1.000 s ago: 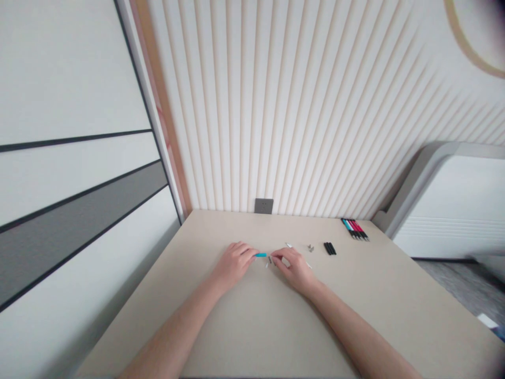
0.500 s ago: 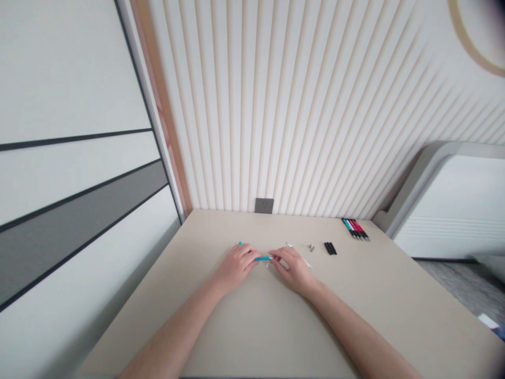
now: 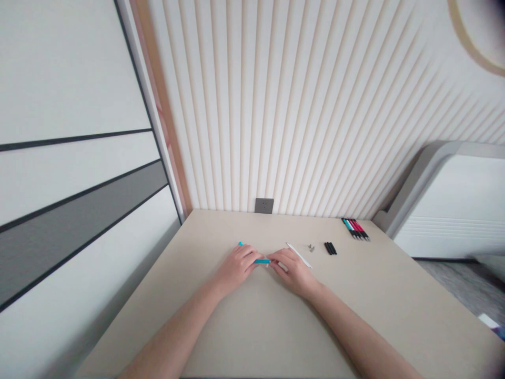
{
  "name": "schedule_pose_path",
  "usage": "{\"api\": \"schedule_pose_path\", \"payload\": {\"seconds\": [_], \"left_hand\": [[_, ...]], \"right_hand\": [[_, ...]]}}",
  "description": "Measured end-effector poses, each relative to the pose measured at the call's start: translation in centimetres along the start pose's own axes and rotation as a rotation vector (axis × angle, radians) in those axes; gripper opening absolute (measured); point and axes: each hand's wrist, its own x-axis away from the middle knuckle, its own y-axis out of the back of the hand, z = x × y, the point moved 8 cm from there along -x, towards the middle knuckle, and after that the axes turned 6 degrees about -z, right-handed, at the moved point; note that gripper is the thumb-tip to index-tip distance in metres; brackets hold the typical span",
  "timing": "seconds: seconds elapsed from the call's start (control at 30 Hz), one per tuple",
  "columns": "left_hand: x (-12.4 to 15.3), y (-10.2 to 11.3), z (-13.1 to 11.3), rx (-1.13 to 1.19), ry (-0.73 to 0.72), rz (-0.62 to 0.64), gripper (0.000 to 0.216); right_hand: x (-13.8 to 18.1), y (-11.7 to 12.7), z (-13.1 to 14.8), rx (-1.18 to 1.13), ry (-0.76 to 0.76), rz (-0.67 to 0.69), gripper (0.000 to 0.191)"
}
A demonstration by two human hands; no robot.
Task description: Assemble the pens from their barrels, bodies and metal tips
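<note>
My left hand is closed round a thin teal pen barrel, whose far end pokes out behind the knuckles. My right hand meets it at the barrel's right end, fingers pinched on a small part too tiny to name. Both hands rest on the beige table near its middle. A white refill lies just behind my right hand.
Small metal bits, two short black pen parts and a row of several teal, red and black pens lie at the back right. A grey wall socket sits at the table's far edge. A white cabinet stands to the right.
The teal barrel has slid further through my left hand, so its far end now shows behind the knuckles. My two hands have come together at its right end.
</note>
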Motion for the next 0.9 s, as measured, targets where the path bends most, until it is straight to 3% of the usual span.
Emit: {"api": "schedule_pose_path", "payload": {"seconds": [0.33, 0.53, 0.7, 0.9], "left_hand": [[0.0, 0.0, 0.1, 0.071, 0.027, -0.051, 0.015], [0.0, 0.7, 0.8, 0.047, 0.098, -0.131, 0.019], [0.1, 0.7, 1.6, 0.03, 0.123, -0.143, 0.005], [0.1, 0.2, 1.3, 0.04, 0.112, -0.113, 0.01]], "right_hand": [[-0.2, 0.4, 0.4, -0.024, 0.002, -0.02, 0.017], [-0.2, 1.9, -0.6, 0.009, -0.066, -0.147, 0.015], [0.0, 2.9, -1.4, -0.043, -0.099, -0.239, 0.015], [-0.1, 2.8, -0.8, -0.089, -0.07, -0.211, 0.015]]}}
